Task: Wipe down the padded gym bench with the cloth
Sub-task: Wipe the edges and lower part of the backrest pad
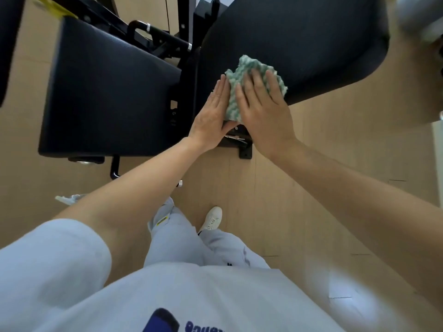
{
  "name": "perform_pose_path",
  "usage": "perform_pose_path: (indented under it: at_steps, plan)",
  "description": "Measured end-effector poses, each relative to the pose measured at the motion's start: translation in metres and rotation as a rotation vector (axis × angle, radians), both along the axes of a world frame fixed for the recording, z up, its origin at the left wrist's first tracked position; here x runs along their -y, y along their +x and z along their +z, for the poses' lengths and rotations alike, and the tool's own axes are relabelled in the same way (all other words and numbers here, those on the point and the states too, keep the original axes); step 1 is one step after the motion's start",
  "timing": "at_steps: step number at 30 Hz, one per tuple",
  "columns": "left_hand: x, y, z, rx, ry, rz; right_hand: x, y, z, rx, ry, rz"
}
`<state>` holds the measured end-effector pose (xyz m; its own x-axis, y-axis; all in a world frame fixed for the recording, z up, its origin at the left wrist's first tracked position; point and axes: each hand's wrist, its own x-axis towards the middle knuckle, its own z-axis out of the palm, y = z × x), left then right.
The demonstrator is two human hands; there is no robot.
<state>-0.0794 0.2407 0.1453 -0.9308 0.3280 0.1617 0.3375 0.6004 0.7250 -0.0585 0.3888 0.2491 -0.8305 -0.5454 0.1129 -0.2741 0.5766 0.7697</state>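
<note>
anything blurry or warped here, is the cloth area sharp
Head view: the cloth, left hand and right hand are sharp at centre; the wide lens bows the bench edges; the top right corner and a shirt patch low right are smeared; light is soft, no glare.

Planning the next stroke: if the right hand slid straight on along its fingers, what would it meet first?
Only more black bench pad: the right hand lies flat on the cloth, and the way ahead looks free as far as shown.

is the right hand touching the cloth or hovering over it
Touching. The head view shows the right hand laid flat across the green cloth, pressing it against the black bench pad.
</note>
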Motion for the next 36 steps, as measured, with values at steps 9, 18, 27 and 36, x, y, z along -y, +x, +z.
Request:
perform_pose_path:
  at_steps: [9, 18, 27, 36]
  plan:
    - [0.027, 0.018, -0.028, 0.219, -0.125, 0.068, 0.024, -0.003, -0.031, 0.142, 0.050, -0.012]
    - [-0.004, -0.003, 0.028, -0.231, -0.065, -0.166, -0.024, 0.023, -0.004, 0.027, -0.428, -0.001]
    - [-0.026, -0.010, 0.038, -0.205, -0.016, -0.209, 0.017, 0.069, 0.002, -0.043, -2.007, -0.381]
    - [0.002, 0.003, 0.015, -0.013, -0.045, -0.188, 0.073, 0.046, -0.021, 0.105, -2.332, -0.538]
